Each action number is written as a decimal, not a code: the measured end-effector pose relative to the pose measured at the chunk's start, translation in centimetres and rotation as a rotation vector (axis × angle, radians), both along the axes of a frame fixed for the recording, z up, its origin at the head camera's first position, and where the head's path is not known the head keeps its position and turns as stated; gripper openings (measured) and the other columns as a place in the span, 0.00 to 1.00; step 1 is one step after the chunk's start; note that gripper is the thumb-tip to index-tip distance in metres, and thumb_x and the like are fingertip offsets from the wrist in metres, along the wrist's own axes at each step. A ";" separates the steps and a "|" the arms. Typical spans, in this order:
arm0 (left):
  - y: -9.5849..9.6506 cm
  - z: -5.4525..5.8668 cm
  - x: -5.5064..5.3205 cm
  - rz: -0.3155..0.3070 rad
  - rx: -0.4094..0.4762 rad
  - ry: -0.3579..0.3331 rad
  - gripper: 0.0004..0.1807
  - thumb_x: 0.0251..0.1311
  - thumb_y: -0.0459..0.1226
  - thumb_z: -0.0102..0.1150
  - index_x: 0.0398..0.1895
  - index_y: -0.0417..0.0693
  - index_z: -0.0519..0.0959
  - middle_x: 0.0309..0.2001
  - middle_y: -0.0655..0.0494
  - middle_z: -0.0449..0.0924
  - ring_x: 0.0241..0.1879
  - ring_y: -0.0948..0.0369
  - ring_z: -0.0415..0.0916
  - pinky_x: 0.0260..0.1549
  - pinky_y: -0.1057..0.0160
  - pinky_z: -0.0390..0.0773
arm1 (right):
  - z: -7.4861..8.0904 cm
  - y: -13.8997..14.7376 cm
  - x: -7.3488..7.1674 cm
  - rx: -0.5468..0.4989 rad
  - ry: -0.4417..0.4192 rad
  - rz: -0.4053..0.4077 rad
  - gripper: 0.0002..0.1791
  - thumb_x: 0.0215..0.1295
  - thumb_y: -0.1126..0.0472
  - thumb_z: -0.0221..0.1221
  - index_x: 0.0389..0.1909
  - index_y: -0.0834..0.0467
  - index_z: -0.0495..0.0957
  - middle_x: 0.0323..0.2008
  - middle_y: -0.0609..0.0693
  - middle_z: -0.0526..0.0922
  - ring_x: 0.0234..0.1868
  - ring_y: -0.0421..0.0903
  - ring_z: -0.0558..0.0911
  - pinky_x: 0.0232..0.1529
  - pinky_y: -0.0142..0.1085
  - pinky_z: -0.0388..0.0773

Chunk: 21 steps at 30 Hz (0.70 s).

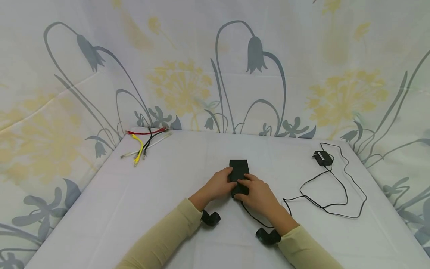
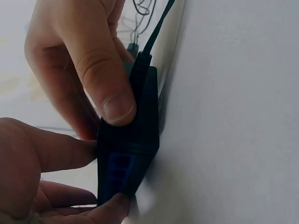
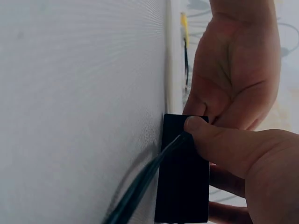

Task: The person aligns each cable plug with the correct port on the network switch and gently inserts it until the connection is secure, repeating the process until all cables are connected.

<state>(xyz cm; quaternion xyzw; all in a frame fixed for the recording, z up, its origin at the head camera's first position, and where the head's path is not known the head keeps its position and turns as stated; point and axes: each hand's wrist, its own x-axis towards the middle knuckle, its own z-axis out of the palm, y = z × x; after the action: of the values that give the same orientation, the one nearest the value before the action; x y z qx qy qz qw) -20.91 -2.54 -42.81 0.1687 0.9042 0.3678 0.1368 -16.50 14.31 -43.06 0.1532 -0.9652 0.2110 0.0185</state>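
Observation:
A small black network switch (image 1: 239, 171) lies on the white table in front of me. Blue ports (image 2: 119, 169) show along one side of it in the left wrist view. My left hand (image 1: 219, 184) grips the switch's left side. Over its near right part, my right hand (image 1: 259, 195) holds it with fingers on top and the thumb at the near end. That thumb presses beside the cable plug (image 2: 141, 65), which sits in the near end with its tip hidden. A thin black cable (image 1: 252, 216) runs from there under the right wrist.
A black power adapter (image 1: 323, 158) lies at the right, its cord looped loosely nearby. Several short network cables (image 1: 138, 153), in red, black, yellow and pale grey, are heaped at the far left corner. A flowered curtain (image 1: 201, 74) hangs behind the table.

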 end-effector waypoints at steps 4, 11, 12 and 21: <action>0.9 -0.2 -0.2 -0.004 0.017 0.010 0.34 0.69 0.41 0.51 0.74 0.37 0.55 0.74 0.43 0.56 0.73 0.50 0.56 0.69 0.52 0.61 | -0.1 0.5 -0.3 -0.003 0.016 -0.014 0.30 0.58 0.48 0.67 0.60 0.58 0.77 0.66 0.63 0.70 0.61 0.65 0.74 0.58 0.59 0.71; 2.7 -0.4 -0.5 -0.019 0.010 0.021 0.33 0.70 0.41 0.50 0.74 0.38 0.56 0.74 0.44 0.56 0.73 0.50 0.55 0.70 0.52 0.60 | 0.0 1.7 -1.3 0.003 0.007 -0.057 0.30 0.61 0.51 0.65 0.61 0.61 0.75 0.66 0.65 0.68 0.63 0.67 0.72 0.59 0.61 0.70; 2.9 -0.4 -0.5 -0.020 0.015 0.022 0.33 0.70 0.41 0.50 0.74 0.38 0.56 0.74 0.44 0.55 0.73 0.50 0.55 0.70 0.52 0.60 | 0.1 1.9 -1.5 0.003 0.007 -0.064 0.30 0.61 0.51 0.65 0.61 0.61 0.75 0.66 0.65 0.68 0.63 0.67 0.72 0.59 0.61 0.70; 4.1 -0.7 -0.8 -0.009 0.072 0.015 0.33 0.71 0.40 0.49 0.75 0.39 0.53 0.75 0.45 0.53 0.74 0.52 0.54 0.70 0.53 0.60 | 0.2 3.2 -2.7 -0.017 -0.020 -0.074 0.29 0.61 0.53 0.65 0.61 0.61 0.75 0.67 0.66 0.67 0.63 0.69 0.70 0.61 0.61 0.68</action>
<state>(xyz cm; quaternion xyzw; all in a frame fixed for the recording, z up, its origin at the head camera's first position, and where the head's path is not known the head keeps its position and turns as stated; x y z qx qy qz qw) -21.71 1.57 -43.48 0.1804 0.8906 0.3981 0.1258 -19.22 17.48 -42.89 0.1153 -0.9686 0.2197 0.0176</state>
